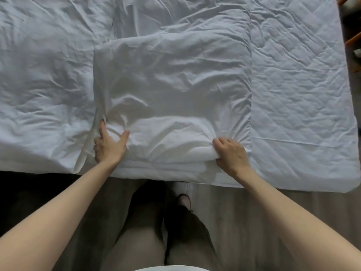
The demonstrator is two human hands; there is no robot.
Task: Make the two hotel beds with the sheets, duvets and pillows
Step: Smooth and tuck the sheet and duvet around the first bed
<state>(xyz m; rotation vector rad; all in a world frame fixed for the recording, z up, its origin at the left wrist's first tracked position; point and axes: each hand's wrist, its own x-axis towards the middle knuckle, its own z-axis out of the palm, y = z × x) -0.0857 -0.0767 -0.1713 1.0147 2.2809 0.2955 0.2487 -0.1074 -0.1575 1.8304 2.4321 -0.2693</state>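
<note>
A white folded duvet lies across the middle of the bed, its near edge at the bed's front. My left hand rests on its near left corner, fingers spread and pinching loose cover fabric. My right hand is closed on a bunched fold at the duvet's near right corner. More rumpled white bedding lies to the left. On the right, a quilted mattress protector shows bare.
The bed's front edge runs across the frame just past my legs. Grey wood-look floor lies below it, with my foot near the bed. Orange wooden furniture stands at the far right edge.
</note>
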